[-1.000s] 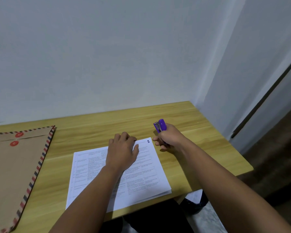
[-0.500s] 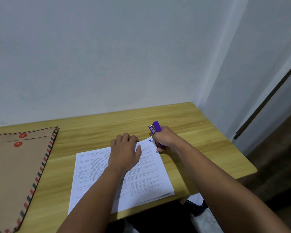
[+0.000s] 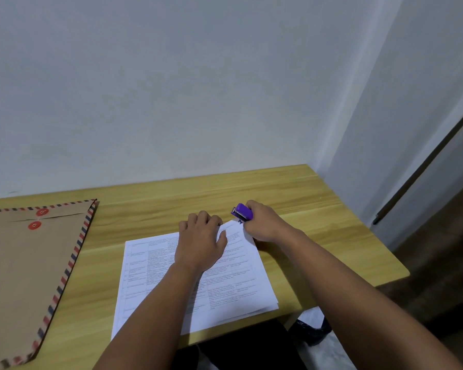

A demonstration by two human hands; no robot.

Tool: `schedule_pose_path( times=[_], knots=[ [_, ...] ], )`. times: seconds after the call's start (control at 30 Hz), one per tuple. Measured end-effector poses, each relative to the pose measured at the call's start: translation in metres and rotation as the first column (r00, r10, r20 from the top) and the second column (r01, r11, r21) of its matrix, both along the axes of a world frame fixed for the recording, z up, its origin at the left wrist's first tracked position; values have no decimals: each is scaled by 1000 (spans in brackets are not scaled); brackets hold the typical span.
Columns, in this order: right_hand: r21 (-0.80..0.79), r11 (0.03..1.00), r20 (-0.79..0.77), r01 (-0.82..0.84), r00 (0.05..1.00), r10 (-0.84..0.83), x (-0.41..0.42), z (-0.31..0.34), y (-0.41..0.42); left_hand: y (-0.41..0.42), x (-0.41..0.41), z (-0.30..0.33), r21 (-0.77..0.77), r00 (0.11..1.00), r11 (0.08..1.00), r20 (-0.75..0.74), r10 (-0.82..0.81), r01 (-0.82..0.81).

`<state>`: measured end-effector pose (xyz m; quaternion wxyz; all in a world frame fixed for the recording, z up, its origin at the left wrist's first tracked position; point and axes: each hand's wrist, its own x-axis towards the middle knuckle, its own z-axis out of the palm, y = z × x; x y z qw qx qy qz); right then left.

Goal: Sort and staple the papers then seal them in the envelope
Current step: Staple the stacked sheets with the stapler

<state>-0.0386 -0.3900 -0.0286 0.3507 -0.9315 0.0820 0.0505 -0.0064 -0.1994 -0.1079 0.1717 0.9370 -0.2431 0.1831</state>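
A stack of printed white papers [image 3: 233, 284] lies on the wooden table [image 3: 150, 209] in front of me. My left hand [image 3: 201, 241] rests on the upper part of the stack, palm down, fingertips at its far edge. My right hand [image 3: 263, 222] grips a small purple stapler [image 3: 242, 212] at the stack's far right corner, and that corner is lifted slightly off the table. A brown envelope [image 3: 24, 276] with red-and-blue striped edges and two red string buttons lies flat at the left.
A white wall stands right behind the table's far edge. The table ends at the right, with a door frame and dark floor beyond. A dark object sits on the floor under the table's near right corner.
My right hand has moved the stapler left onto the far right corner of the papers, which now lifts a little. My left hand has stayed on the stack.
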Motion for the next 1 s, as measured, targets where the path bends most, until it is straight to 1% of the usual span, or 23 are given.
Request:
schedule_pose_path(
  times=[0.1, 0.17, 0.23, 0.27, 0.33, 0.37, 0.43, 0.5, 0.6, 0.67, 0.8, 0.9, 0.97, 1.0],
  knots=[
    [97, 995, -12, 17, 1000, -16, -1, 1, -1, 0, 0, 0, 5, 1000, 1000, 4, 3, -3],
    [254, 966, -21, 58, 998, -54, -2, 4, -2, 0, 0, 0, 4, 1000, 1000, 4, 9, -9],
    [477, 870, -74, 125, 992, -101, -5, 8, -2, 0, -1, 2, 7, 1000, 1000, 2, 10, -10],
    [548, 821, -112, 158, 987, -116, -6, 9, -2, 0, -1, 2, 6, 1000, 1000, -5, 10, -10],
    [599, 779, -154, 189, 981, -119, -8, 6, -1, 0, -1, 4, -4, 1000, 1000, -23, 8, -8],
    [596, 782, -148, 182, 982, -116, -9, 3, 0, 0, -1, 5, -9, 1000, 1000, -30, 6, -6],
    [551, 818, -106, 163, 987, -125, -11, -3, 1, 1, -3, 6, -21, 999, 1000, -45, -14, 13],
    [523, 836, -47, 164, 985, -164, -12, -10, 0, 2, -4, 9, -31, 995, 997, -69, -72, 70],
    [540, 823, 36, 175, 972, -230, -15, -16, -2, 4, -7, 13, -69, 976, 983, -129, -176, 168],
    [550, 818, 57, 170, 969, -240, -17, -19, -4, 4, -8, 17, -101, 964, 974, -154, -217, 204],
    [558, 816, 60, 152, 973, -222, -17, -21, -12, 4, -10, 21, -158, 953, 956, -142, -269, 247],
    [557, 817, 96, 148, 966, -240, -20, -23, -19, 4, -10, 20, -167, 954, 952, -115, -276, 255],
    [511, 851, 168, 121, 957, -238, -23, -24, -27, 4, -9, 19, -153, 956, 953, -93, -277, 261],
    [459, 884, 214, 92, 954, -211, -25, -24, -32, 4, -8, 18, -144, 957, 953, -82, -278, 265]
  ],
)
